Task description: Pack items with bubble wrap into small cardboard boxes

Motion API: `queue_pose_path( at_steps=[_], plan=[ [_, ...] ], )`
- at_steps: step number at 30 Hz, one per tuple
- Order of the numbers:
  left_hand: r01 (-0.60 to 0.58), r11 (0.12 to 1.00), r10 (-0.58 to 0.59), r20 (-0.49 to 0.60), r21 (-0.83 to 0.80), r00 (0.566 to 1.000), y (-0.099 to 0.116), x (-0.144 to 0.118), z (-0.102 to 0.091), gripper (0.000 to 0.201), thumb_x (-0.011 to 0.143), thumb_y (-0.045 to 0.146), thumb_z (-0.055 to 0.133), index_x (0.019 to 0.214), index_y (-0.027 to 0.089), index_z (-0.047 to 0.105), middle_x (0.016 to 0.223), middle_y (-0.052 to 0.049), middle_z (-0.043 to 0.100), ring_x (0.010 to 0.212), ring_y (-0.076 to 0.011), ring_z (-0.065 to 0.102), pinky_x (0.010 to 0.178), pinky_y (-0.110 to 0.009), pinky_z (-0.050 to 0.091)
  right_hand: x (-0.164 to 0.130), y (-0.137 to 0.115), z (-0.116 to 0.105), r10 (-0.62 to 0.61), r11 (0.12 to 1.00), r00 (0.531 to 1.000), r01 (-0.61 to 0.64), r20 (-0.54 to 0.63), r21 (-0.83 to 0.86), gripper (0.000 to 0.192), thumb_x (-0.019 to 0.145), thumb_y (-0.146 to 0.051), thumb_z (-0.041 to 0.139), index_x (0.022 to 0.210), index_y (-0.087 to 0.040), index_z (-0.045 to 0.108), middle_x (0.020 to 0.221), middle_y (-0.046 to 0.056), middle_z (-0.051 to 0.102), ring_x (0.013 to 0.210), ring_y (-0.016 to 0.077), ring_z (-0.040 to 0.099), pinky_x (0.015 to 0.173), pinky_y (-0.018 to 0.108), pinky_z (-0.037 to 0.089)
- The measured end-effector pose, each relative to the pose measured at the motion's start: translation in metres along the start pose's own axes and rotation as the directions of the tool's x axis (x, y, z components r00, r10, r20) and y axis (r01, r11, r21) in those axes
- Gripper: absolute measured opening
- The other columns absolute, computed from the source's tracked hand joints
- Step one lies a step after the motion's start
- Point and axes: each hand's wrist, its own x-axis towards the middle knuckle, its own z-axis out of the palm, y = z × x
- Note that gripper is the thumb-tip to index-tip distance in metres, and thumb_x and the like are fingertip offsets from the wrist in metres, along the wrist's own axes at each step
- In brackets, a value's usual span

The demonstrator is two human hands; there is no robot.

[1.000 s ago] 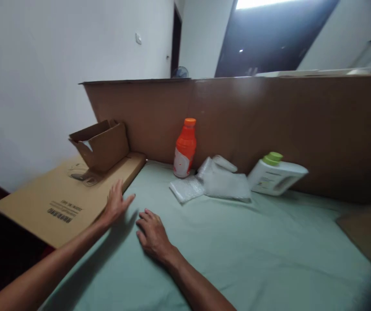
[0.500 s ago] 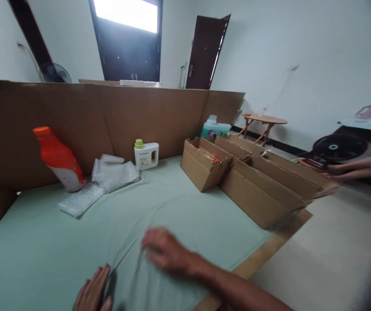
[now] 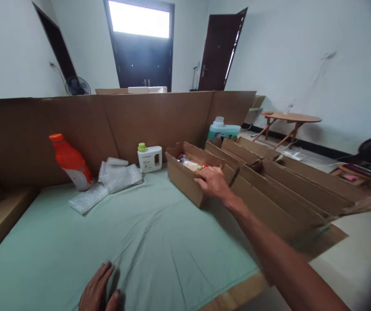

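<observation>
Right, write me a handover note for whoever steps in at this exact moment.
Left hand: open, flat on the green cloth at the near edge, holding nothing.
Right hand: stretched out to the open cardboard box, fingers on its rim over the packets inside; grip unclear.
Behind: orange bottle, bubble wrap, white bottle.
Done: nothing is out of the box.
Left: its contents are all inside.

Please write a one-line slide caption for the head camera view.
Right hand reaches into an open cardboard box while the left hand lies flat on the green sheet.
</observation>
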Motion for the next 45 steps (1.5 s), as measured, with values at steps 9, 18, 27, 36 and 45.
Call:
queue_pose_path(
  at_steps=[9,18,27,36,45],
  plan=[
    [0.450,0.852,-0.452,0.059,-0.267,0.890,0.060,0.055,-0.019,0.061,0.072,0.062,0.067,0.112,0.016,0.065,0.105,-0.014,0.071,0.111,-0.0397,0.063,0.099,-0.056,0.051,-0.086,-0.080,-0.010,-0.526,0.728,0.830,0.551,-0.185,0.407,0.014,0.090,-0.011,0.061,0.093,-0.023,0.068,0.098,0.004,0.075,0.106,0.0223,0.066,0.098,0.040,0.045],
    [0.458,0.819,-0.454,0.096,-0.345,0.886,0.050,0.039,-0.022,0.042,0.081,0.049,0.066,0.110,0.018,0.065,0.094,-0.011,0.070,0.099,-0.0315,0.066,0.100,-0.049,0.051,-0.124,-0.041,0.079,-0.154,0.790,0.985,0.076,0.076,0.609,0.066,0.084,-0.041,0.070,0.145,-0.023,0.051,0.139,0.013,0.063,0.119,0.0318,0.065,0.096,0.041,0.057],
    [0.308,0.855,-0.308,0.069,-0.417,0.949,0.036,0.160,0.019,0.046,0.078,0.024,0.060,0.124,0.015,0.060,0.121,-0.014,0.066,0.116,-0.0321,0.059,0.105,-0.049,0.045,-0.024,-0.046,0.157,0.060,0.690,0.975,-0.195,0.213,0.697,0.044,0.069,-0.053,0.071,0.096,-0.019,0.070,0.096,0.013,0.078,0.089,0.0339,0.072,0.079,0.044,0.059],
    [0.110,0.973,-0.128,-0.080,-0.203,0.989,-0.008,0.217,0.003,0.054,0.069,0.004,0.045,0.118,0.017,0.065,0.112,-0.009,0.071,0.105,-0.0221,0.067,0.095,-0.037,0.053,-0.020,-0.040,0.187,0.122,0.657,0.939,-0.319,0.322,0.683,0.049,0.071,-0.055,0.067,0.104,-0.019,0.065,0.106,0.013,0.077,0.099,0.0342,0.071,0.088,0.044,0.056],
    [0.054,0.998,-0.056,-0.156,-0.019,0.986,-0.018,0.408,-0.001,0.042,0.075,0.006,0.064,0.114,0.022,0.069,0.136,-0.011,0.058,0.131,-0.0305,0.045,0.113,-0.048,0.033,-0.021,-0.051,0.179,0.066,0.719,0.950,-0.258,0.305,0.646,0.040,0.080,-0.053,0.058,0.100,-0.019,0.066,0.100,0.011,0.078,0.091,0.0322,0.072,0.082,0.043,0.057]
  ],
)
